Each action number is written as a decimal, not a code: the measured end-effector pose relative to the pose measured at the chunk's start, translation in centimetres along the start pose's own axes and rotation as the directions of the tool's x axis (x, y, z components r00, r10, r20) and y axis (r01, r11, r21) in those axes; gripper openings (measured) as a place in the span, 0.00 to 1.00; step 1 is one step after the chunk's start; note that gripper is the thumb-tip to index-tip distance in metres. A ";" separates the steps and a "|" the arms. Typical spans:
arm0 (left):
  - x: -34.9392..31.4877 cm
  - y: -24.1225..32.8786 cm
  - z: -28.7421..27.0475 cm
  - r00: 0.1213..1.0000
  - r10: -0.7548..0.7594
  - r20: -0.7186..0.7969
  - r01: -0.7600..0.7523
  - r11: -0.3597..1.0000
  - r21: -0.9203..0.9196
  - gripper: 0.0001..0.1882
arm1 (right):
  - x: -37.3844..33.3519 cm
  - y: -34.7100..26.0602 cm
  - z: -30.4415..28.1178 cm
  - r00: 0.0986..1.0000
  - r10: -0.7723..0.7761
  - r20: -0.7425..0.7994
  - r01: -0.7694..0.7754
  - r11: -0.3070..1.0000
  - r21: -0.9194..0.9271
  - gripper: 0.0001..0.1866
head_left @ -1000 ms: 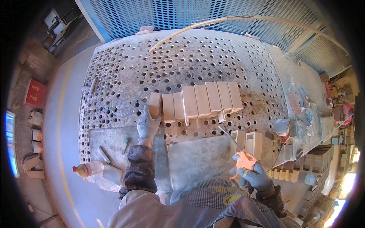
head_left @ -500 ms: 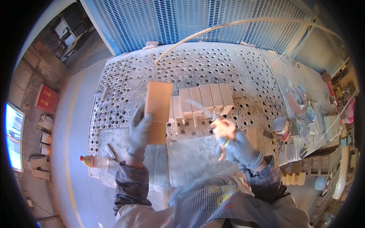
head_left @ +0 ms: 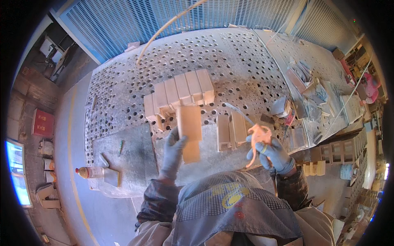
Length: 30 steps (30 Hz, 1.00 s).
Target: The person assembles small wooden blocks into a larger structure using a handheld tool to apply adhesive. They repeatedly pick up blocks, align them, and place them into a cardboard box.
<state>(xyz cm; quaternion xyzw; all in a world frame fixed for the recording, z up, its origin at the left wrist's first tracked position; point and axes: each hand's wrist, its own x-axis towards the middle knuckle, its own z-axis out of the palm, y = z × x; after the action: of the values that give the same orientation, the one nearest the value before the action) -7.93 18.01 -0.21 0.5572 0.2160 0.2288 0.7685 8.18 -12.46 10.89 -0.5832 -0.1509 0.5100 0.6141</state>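
Note:
A light-brown wooden block (head_left: 191, 127) stands upright in my gloved left hand (head_left: 174, 151), whose fingers and thumb grip its left side. My gloved right hand (head_left: 276, 156) is wrapped round an orange air blow gun (head_left: 259, 137). The gun's thin bent nozzle (head_left: 240, 112) points up and left, apart from the held block. Just beyond that block, a row of similar wooden pieces (head_left: 182, 90) stands side by side on the perforated table. Between my hands lie a few more wooden pieces (head_left: 224, 133) at the edge of a grey mat.
The perforated table (head_left: 230, 53) reaches back to a blue slatted wall (head_left: 172, 24), with a pale hose (head_left: 162, 29) arching over it. A bottle (head_left: 91, 172) and a small flat block (head_left: 111, 177) sit at the left front. Scraps and sanding pieces (head_left: 303, 76) clutter the right.
My view has turned, shifting the table leftward. The held block has moved to the right, in front of the row. The blow gun has drawn away from the row to the right.

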 end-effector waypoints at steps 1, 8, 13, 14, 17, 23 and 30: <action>-0.3 -1.6 0.7 0.989 -0.139 -0.045 0.144 0.976 0.161 0.19 | -0.5 0.7 -0.9 0.999 0.015 -0.044 -0.015 1.000 -0.004 0.25; -0.2 -11.0 5.6 0.983 -0.012 -0.183 0.136 0.716 0.684 0.26 | -1.1 6.7 -5.4 0.976 0.215 0.021 -0.153 0.756 -0.637 0.23; 3.1 -14.6 3.4 0.990 -0.084 -0.115 0.131 0.847 0.515 0.28 | 2.3 10.7 -5.3 0.837 0.519 0.172 -0.139 0.506 -0.852 0.27; 4.3 -15.1 3.0 0.982 -0.086 -0.170 0.155 0.879 0.451 0.28 | 3.5 12.1 -4.9 0.824 0.503 0.262 -0.026 0.495 -0.869 0.26; 7.9 -14.6 1.4 0.949 0.238 0.209 -0.310 0.570 0.761 0.30 | 6.4 16.2 -4.3 0.894 0.261 0.366 0.186 0.526 -0.830 0.27; 11.9 -9.4 3.5 0.907 -0.186 0.378 -0.240 0.509 0.827 0.34 | 6.3 20.5 -7.7 0.919 0.250 0.305 -0.017 0.798 -0.602 0.26; 12.7 -8.7 6.4 0.829 -0.247 0.502 -0.364 0.443 0.819 0.36 | 4.5 19.8 -6.8 0.992 0.121 -0.025 -0.121 0.910 -0.396 0.23</action>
<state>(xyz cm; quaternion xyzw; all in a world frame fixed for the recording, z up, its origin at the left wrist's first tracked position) 6.95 18.27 -7.70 0.9236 0.0497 -0.0644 0.3747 6.51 -16.70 -10.07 -0.7036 -0.2147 0.5061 0.4503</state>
